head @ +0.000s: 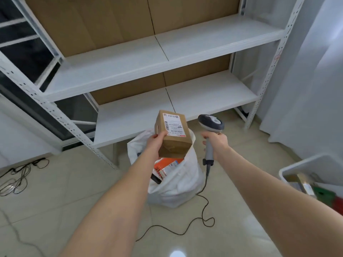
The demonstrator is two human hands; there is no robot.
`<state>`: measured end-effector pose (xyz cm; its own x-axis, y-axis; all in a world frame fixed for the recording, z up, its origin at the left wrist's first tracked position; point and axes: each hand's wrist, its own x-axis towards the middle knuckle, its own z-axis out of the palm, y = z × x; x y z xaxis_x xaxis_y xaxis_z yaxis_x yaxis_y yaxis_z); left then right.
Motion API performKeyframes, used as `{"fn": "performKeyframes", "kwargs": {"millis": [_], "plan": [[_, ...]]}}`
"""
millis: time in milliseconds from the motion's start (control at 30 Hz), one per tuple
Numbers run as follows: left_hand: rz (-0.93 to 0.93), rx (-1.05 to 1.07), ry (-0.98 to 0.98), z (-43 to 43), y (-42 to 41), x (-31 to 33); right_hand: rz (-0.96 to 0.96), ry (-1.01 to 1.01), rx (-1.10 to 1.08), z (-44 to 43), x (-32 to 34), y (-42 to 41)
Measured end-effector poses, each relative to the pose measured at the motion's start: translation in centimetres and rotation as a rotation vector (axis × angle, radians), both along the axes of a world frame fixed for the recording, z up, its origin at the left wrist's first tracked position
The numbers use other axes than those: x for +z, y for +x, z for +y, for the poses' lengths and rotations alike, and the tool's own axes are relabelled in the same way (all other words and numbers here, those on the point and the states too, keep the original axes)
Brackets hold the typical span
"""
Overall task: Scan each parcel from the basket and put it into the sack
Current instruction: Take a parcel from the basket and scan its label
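Note:
My left hand grips a brown cardboard parcel by its lower left side, with the white shipping label facing up. The parcel hangs above the open white sack, which stands on the floor and holds orange and white parcels. A grey handheld scanner is held by its handle in my right hand, just right of the parcel, its head level with the label. A white basket with several parcels sits at the right edge, partly cut off.
White metal shelving with bare boards stands behind the sack. The scanner's black cable trails over the tiled floor in front of the sack. More cables lie at the left. A pale curtain hangs at the right.

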<state>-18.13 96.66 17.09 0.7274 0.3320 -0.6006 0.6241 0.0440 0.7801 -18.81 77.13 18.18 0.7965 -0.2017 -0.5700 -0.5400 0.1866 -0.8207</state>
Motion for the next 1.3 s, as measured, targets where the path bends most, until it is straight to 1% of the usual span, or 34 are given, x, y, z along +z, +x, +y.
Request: {"fn": "performKeyframes", "kwargs": {"millis": [133, 367, 600, 733, 867, 967, 1000, 1100, 1167, 1233, 1300], "plan": [[0.029, 0.041, 0.045, 3.1, 3.9, -2.8, 0.026, 0.038, -0.027, 2.4, -2.3, 3.2], [0.051, 0.007, 0.130, 4.0, 12.8, -9.7, 0.112, 0.028, -0.019, 5.3, -8.5, 12.1], [0.137, -0.071, 0.153, 4.1, 19.9, -18.4, 0.207, -0.019, 0.020, 6.5, -16.7, 19.2], [0.157, -0.105, 0.179, 4.3, 22.9, -23.0, 0.257, 0.018, 0.024, 6.8, -22.1, 21.8], [0.214, -0.233, 0.293, 5.3, 25.6, -28.0, 0.273, 0.061, 0.054, 6.9, -27.5, 23.6], [0.203, -0.300, 0.283, 5.7, 26.6, -29.5, 0.292, 0.053, 0.108, 7.5, -30.2, 24.1], [0.189, -0.363, 0.255, 5.8, 26.9, -29.7, 0.293, 0.054, 0.112, 7.8, -30.9, 24.1], [0.106, -0.675, 0.219, 5.8, 26.3, -29.7, 0.261, 0.075, 0.085, 8.9, -31.1, 24.0], [0.037, -0.773, 0.337, 6.1, 26.5, -30.3, 0.228, 0.089, 0.064, 9.5, -30.8, 24.1], [0.019, -0.862, 0.583, 6.4, 26.8, -31.5, 0.213, 0.118, 0.052, 10.1, -30.7, 24.5], [0.061, -0.954, 0.819, 6.1, 26.7, -32.8, 0.208, 0.145, 0.072, 10.8, -30.6, 24.9]]}}
